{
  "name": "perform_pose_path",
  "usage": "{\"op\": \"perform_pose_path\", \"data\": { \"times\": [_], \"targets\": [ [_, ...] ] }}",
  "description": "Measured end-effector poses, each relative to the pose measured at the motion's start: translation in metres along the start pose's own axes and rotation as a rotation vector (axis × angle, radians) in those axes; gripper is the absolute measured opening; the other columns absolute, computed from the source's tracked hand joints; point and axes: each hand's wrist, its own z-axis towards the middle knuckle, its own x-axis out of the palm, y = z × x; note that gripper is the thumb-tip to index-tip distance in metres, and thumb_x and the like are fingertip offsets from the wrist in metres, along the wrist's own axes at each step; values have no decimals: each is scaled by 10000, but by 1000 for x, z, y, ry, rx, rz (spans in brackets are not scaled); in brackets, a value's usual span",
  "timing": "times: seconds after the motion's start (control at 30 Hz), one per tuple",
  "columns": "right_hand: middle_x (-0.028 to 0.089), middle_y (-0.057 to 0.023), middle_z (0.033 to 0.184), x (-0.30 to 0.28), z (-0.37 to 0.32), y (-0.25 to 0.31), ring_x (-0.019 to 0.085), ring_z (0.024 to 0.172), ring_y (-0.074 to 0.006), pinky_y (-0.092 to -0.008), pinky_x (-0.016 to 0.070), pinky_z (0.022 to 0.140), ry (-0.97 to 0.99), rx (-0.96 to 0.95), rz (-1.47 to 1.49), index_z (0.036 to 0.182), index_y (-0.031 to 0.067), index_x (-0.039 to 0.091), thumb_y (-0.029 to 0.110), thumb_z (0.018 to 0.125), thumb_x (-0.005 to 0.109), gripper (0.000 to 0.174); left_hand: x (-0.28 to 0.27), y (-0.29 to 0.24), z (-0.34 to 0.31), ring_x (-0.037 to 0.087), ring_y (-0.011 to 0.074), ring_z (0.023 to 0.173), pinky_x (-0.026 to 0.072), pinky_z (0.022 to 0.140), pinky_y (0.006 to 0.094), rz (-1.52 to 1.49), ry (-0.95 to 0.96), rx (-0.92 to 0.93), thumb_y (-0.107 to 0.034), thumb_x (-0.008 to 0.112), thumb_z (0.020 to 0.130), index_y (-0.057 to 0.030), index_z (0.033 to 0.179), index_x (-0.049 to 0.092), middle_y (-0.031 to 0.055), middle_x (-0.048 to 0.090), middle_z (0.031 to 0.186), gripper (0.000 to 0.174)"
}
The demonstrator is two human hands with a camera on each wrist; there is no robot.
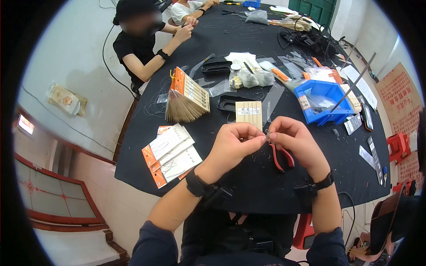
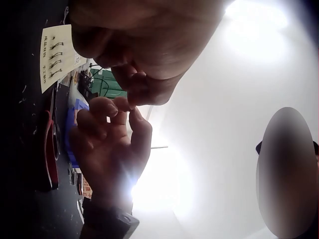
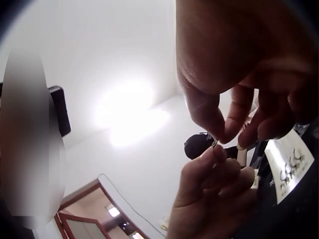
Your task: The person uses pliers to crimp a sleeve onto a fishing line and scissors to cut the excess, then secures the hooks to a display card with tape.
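1. Fingertips of our left hand (image 1: 233, 146) and right hand (image 1: 295, 141) are meeting in front of us, each thumb and forefinger closing in a narrow pinch around one small metal piece (image 3: 215, 143).
2. We are holding that piece above the black tablecloth (image 1: 242, 188), between the two hands. Red-handled pliers (image 1: 290, 160) are lying just below the right hand, and a pale card (image 1: 249, 119) is lying just beyond the fingertips, bearing a row of dark hook-like pieces.
3. As we are judging it, the likeliest trouble is a slip: with only the fingertip edges gripping something so tiny, uneven pressure could be sending it onto the dark cloth, where it would be hard to find.
4. We could also be risking a prick if the piece has a sharp end, most likely through one hand pulling while the other is pressing too close. Twisting both pinches against each other could be bending it.
5. In our fingers the piece is looking thin, slender and metallic, with a faint glint. Our fingertips are covering most of it, so we cannot tell its full shape or whether any line is attached.
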Motion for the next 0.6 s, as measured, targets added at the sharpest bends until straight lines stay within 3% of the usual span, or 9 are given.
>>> {"op": "perform_pose_path", "data": {
  "times": [0.23,0.33,0.43,0.6],
  "targets": [
    [589,31,810,4,-1,8,517,671,-49,-193,368,585,-194,-286,-349,914,63,639,68,781,684,140,0,-3,0,552,10,691,428,621,161,37,-3,11,-70,693,865,12,912,685,-8,656,801,95],
    [578,3,834,3,-4,18,533,696,-87,-218,390,594,-189,-427,-605,885,57,638,25,729,692,169,0,-2,0,547,3,669,422,598,153,79,-12,28,-72,696,862,10,908,685,-16,651,783,95],
    [567,-23,849,4,-1,19,544,716,-124,-241,417,608,-144,-568,-683,844,49,643,-4,698,696,164,-1,-1,0,541,-4,650,416,581,149,99,-14,32,-74,702,857,9,901,686,-23,645,763,95],
    [569,-37,856,9,-3,20,549,733,-150,-257,437,624,-154,-565,-718,819,46,649,-13,695,692,144,1,-1,0,525,-11,628,400,561,145,105,-25,45,-69,701,846,6,880,689,-33,636,736,83]
  ]
}}
